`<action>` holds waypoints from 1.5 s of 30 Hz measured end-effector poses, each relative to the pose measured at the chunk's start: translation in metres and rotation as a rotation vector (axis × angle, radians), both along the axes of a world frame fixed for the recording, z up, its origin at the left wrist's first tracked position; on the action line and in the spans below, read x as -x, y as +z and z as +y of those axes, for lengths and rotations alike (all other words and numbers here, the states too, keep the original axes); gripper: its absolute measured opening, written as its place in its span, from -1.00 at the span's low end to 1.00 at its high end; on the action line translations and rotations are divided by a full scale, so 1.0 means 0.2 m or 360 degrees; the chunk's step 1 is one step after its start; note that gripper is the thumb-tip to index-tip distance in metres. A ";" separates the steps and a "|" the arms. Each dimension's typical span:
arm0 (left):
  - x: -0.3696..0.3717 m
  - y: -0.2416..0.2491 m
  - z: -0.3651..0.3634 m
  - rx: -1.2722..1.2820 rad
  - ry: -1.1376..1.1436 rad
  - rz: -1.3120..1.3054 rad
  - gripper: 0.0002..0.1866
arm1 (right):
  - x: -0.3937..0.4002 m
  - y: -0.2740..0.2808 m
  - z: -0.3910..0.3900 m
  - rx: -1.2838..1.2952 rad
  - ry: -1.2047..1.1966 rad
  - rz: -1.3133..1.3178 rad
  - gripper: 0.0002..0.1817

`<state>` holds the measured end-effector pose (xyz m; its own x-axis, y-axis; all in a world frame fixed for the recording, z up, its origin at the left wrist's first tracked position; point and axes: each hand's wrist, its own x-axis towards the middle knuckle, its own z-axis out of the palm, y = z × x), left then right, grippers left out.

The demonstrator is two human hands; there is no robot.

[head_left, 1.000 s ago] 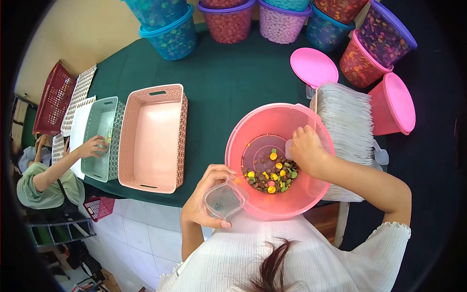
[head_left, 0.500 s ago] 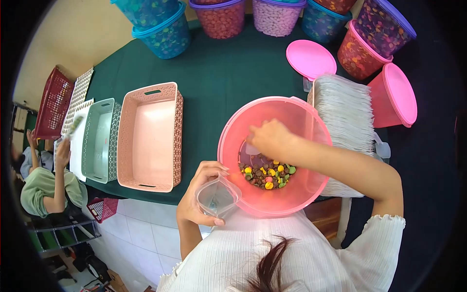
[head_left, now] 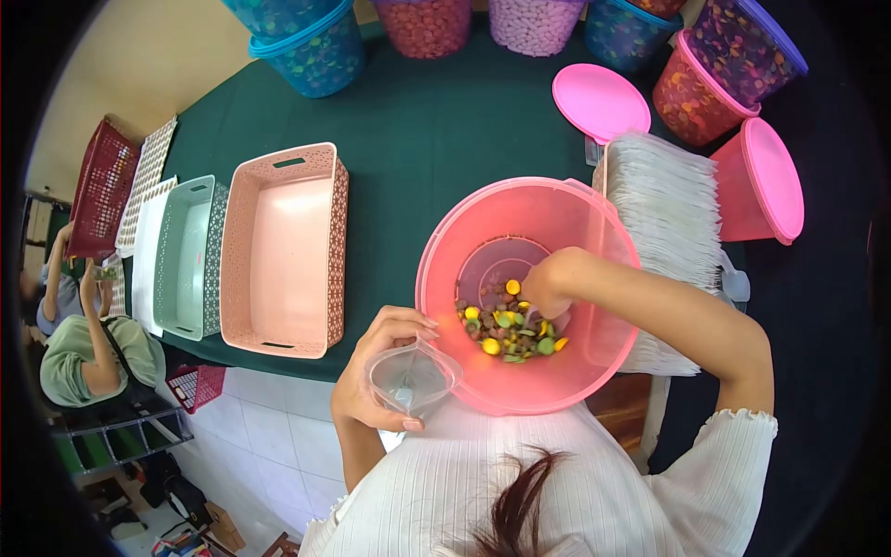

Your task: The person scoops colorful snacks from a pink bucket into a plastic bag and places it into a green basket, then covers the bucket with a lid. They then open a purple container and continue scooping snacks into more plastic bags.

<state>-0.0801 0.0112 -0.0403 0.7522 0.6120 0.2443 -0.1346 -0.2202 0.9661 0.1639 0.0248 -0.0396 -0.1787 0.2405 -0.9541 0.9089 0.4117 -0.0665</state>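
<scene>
My left hand [head_left: 364,376] is closed around a clear plastic pouch [head_left: 408,379], its mouth spread wide beside the rim of a pink bucket [head_left: 436,227]. My right hand [head_left: 549,286] reaches down inside that bucket with its fingers closed. A pale translucent scoop [head_left: 560,318] is in its grip, mostly hidden by the fingers and blurred. Brown, yellow and green button-shaped candies [head_left: 506,332] cover part of the bucket's bottom, and the scoop is among them at the right side.
A pink basket [head_left: 283,251] and a green basket [head_left: 188,260] stand left. Stacked clear pouches [head_left: 664,213] lie right of the bucket, near a pink lid [head_left: 601,102]. Candy-filled tubs [head_left: 316,60] line the back. Another person [head_left: 97,357] is at far left.
My right hand has moved right and down inside the bucket, carrying the scoop into the candies, which have shifted. My left hand stays nearly still. The other person's hands have moved.
</scene>
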 end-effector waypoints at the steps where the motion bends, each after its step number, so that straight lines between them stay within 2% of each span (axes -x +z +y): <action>1: 0.00 0.00 0.00 -0.0039 -0.0042 -0.0015 -0.14 | 0.00 0.01 -0.01 0.0178 -0.0146 0.0190 -0.80; 4: 0.00 0.02 -0.01 0.0013 -0.0011 0.0045 -0.12 | 0.03 -0.04 -0.01 0.0145 -0.0285 0.0405 -0.75; 6: 0.01 0.04 0.00 -0.0031 -0.0029 0.0086 -0.11 | 0.03 -0.04 0.03 0.0160 -0.0395 0.0547 -0.65; 7: 0.01 0.06 0.00 -0.0072 -0.0048 0.0123 -0.10 | 0.00 -0.01 0.03 0.0156 -0.0390 0.0547 -0.65; 9: 0.02 0.08 -0.01 -0.0068 -0.0032 0.0099 -0.06 | -0.04 0.11 0.04 0.0057 -0.0660 0.0787 -0.63; 11: 0.03 0.14 -0.01 -0.0063 -0.0012 0.0075 -0.03 | -0.10 0.12 0.03 0.0039 -0.0653 0.0915 -0.63; 13: 0.06 0.20 0.00 -0.0320 -0.0051 0.0266 0.06 | -0.13 0.16 0.01 0.0077 -0.0824 0.1015 -0.63; 14: 0.09 0.21 0.01 -0.0329 -0.0049 0.0263 0.06 | -0.14 0.17 0.00 0.0068 -0.0821 0.1014 -0.63; 16: 0.14 0.21 0.01 -0.0475 0.0058 0.0244 0.26 | -0.16 0.18 -0.03 0.0049 -0.0911 0.1075 -0.65; 17: 0.15 0.22 -0.01 -0.0484 0.0055 0.0240 0.26 | -0.17 0.19 -0.04 0.0038 -0.0912 0.1074 -0.65; 19: 0.18 0.22 -0.08 -0.0180 0.0622 0.0069 0.31 | -0.18 0.19 -0.06 -0.0179 -0.0987 0.1217 -0.70; 20: 0.19 0.22 -0.08 -0.0190 0.0620 0.0064 0.31 | -0.18 0.21 -0.07 -0.0190 -0.0985 0.1217 -0.70; 22: 0.21 0.20 -0.06 0.0416 0.1032 -0.0956 0.42 | -0.20 0.27 -0.10 -0.0394 -0.0926 0.1282 -0.70; 23: 0.16 0.29 -0.05 0.0408 0.1029 -0.0966 0.42 | -0.21 0.30 -0.10 -0.0406 -0.0920 0.1279 -0.70; 25: 0.02 0.48 -0.04 -0.0915 0.1015 -0.0802 -0.11 | -0.25 0.37 -0.13 -0.0698 -0.0796 0.1309 -0.70; 26: -0.01 0.50 -0.06 -0.0923 0.1019 -0.0814 -0.11 | -0.27 0.43 -0.14 -0.0709 -0.0786 0.1304 -0.70; 28: -0.07 0.51 -0.11 -0.0101 0.2085 -0.1118 0.00 | -0.32 0.55 -0.18 -0.1057 -0.0766 0.1409 -0.72; 29: -0.13 0.48 -0.12 -0.0104 0.2083 -0.1133 0.00 | -0.34 0.59 -0.19 -0.1069 -0.0759 0.1403 -0.72; 31: -0.28 0.35 -0.08 -0.0386 0.1573 -0.1123 -0.12 | -0.40 0.66 -0.23 -0.1316 -0.0946 0.1559 -0.77; 33: -0.37 0.26 -0.05 -0.0653 0.1064 -0.1084 -0.23 | -0.44 0.76 -0.24 -0.1403 -0.0976 0.1441 -0.76; 35: -0.39 0.25 -0.04 -0.0962 0.1079 -0.0143 -0.22 | -0.44 0.83 -0.25 -0.1486 -0.1010 0.1319 -0.76; 36: -0.41 0.24 -0.05 -0.0962 0.1079 -0.0149 -0.22 | -0.44 0.86 -0.25 -0.1491 -0.1074 0.1246 -0.76; 38: -0.46 0.21 -0.06 -0.0603 0.0779 0.0262 -0.17 | -0.42 0.87 -0.25 -0.1497 -0.1143 0.1166 -0.76; 40: -0.47 0.21 -0.06 -0.0661 0.0777 0.0310 -0.17 | -0.39 0.84 -0.24 -0.1779 -0.0684 0.1106 -0.79; 41: -0.47 0.22 -0.07 -0.0717 0.0782 0.0362 -0.17 | -0.35 0.85 -0.24 -0.1779 -0.0690 0.1105 -0.79; 43: -0.47 0.24 -0.07 -0.0772 0.0761 0.0424 -0.17 | -0.22 0.85 -0.25 -0.1819 -0.0288 0.0404 -0.83; 45: -0.47 0.24 -0.06 -0.0828 0.0740 0.0494 -0.17 | -0.10 0.82 -0.27 -0.1983 -0.0017 0.0401 -0.86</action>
